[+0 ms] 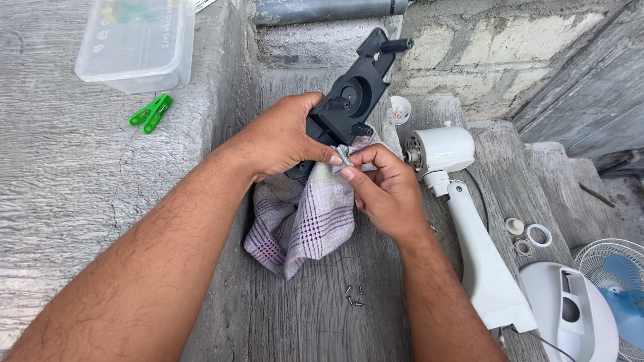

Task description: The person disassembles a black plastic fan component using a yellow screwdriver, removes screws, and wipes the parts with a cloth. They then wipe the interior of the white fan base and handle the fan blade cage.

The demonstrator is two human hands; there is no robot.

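Note:
My left hand (280,139) grips a black plastic housing part (353,90) with a round recess and a knobbed stem, holding it tilted up above the bench. My right hand (382,188) pinches a checked purple-and-white cloth (302,224) against the lower edge of the black part. The cloth hangs down from both hands onto the grey wooden bench (315,322). A small grey metal piece shows between my thumbs.
Several small screws (354,297) lie on the bench below the cloth. A white fan motor and stand (463,221) lies at right, with a white ring (538,234), small cap (514,225), fan base (570,312) and grille with blue blade (617,288). Green clothes pegs (151,112) and a clear plastic box (137,43) sit at upper left.

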